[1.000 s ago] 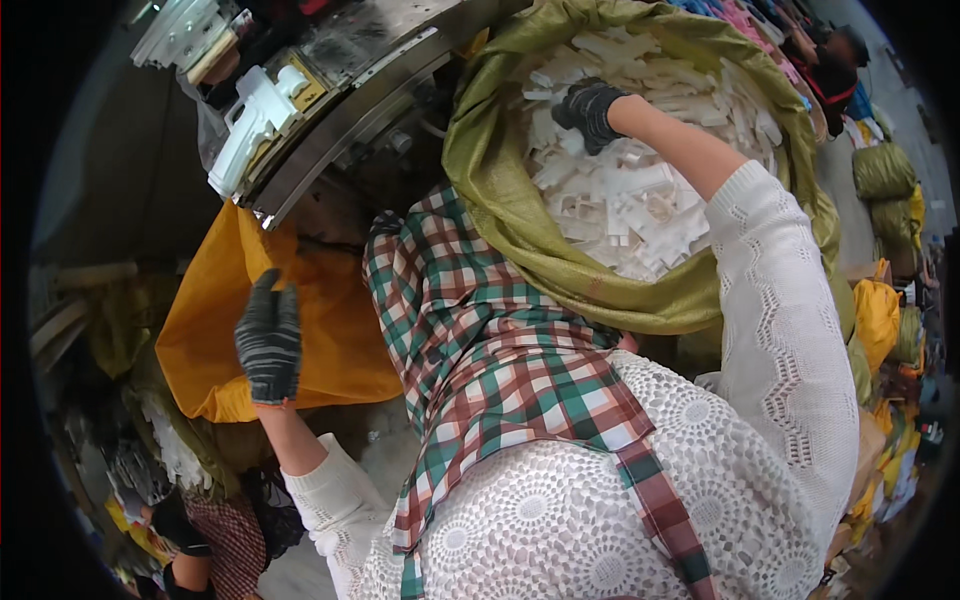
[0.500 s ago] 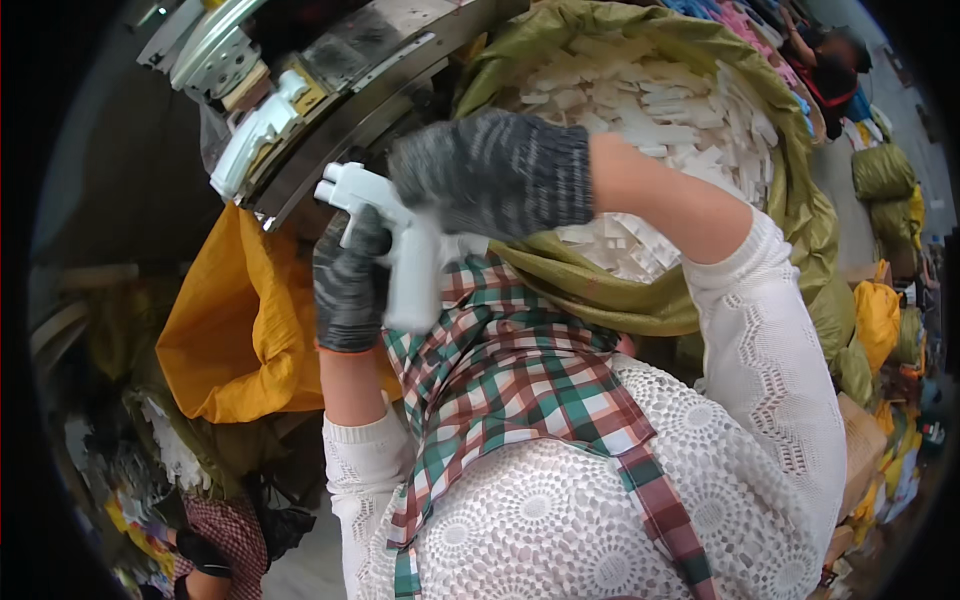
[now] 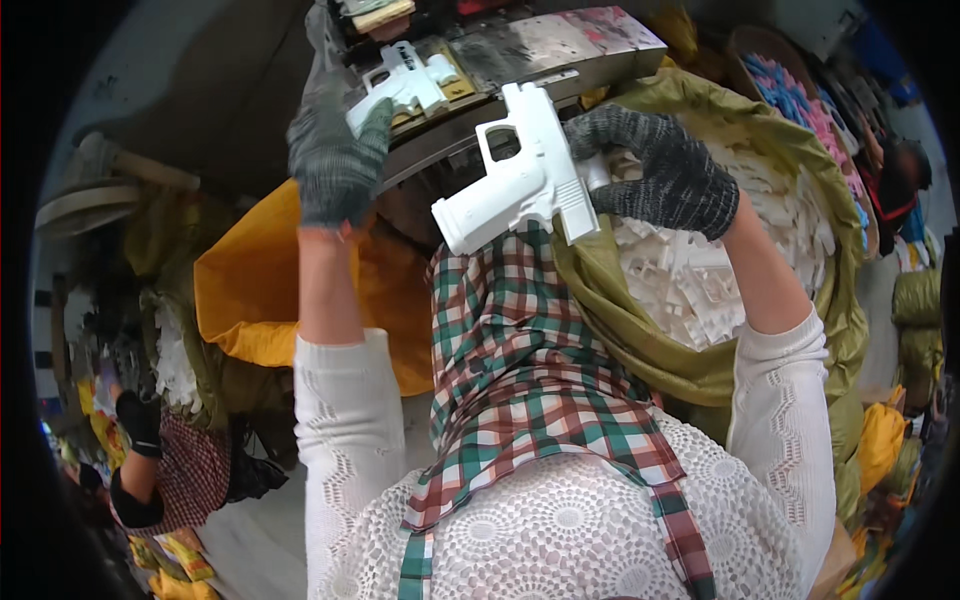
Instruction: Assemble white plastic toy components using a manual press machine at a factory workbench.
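My right hand (image 3: 665, 170), in a grey knit glove, grips a white toy pistol (image 3: 530, 165) by its upper part, thumb and fingers closed. The pistol hangs in front of my plaid apron, its handle toward the lower left. A second white toy pistol (image 3: 408, 78), with a dark mark on its side, lies on a yellowish holder (image 3: 462, 82) of the machine. My left hand (image 3: 340, 160), gloved alike, is at the handle end of that pistol. Its thumb stands apart from the fingers, which are blurred; whether it touches the pistol is hard to tell.
A green woven sack (image 3: 590, 290) full of white plastic pieces (image 3: 690, 270) stands to my right. An orange sack (image 3: 245, 275) hangs open below the machine's metal edge (image 3: 440, 135). A co-worker's gloved hand (image 3: 140, 425) shows at lower left; another person (image 3: 895, 180) is at far right.
My right hand has moved right with the toy pistol, now turned handle to lower left. My left hand has let go of it and moved up to the machine. The view has shifted.
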The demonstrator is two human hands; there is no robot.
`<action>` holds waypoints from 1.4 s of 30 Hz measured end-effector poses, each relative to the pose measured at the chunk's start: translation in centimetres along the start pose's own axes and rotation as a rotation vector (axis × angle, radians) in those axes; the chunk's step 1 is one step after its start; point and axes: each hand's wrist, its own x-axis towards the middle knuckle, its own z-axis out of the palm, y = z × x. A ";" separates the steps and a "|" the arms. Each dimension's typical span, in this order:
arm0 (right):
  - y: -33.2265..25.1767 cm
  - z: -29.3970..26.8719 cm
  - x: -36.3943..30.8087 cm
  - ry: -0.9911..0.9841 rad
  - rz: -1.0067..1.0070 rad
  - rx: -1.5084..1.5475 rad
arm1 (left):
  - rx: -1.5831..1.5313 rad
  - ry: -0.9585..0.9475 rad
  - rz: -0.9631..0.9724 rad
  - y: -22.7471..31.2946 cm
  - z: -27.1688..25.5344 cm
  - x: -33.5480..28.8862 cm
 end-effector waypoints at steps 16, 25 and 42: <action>4.1 3.4 12.0 0.134 -0.218 0.053 | 0.720 -0.063 -0.204 -8.4 -8.8 -11.5; 5.4 2.9 12.2 0.208 -0.198 -0.233 | 0.569 -0.444 -0.385 -9.0 -9.5 -13.7; 10.6 6.6 -9.4 -0.716 0.379 -0.804 | -0.144 -0.849 -0.327 0.7 -3.9 -12.6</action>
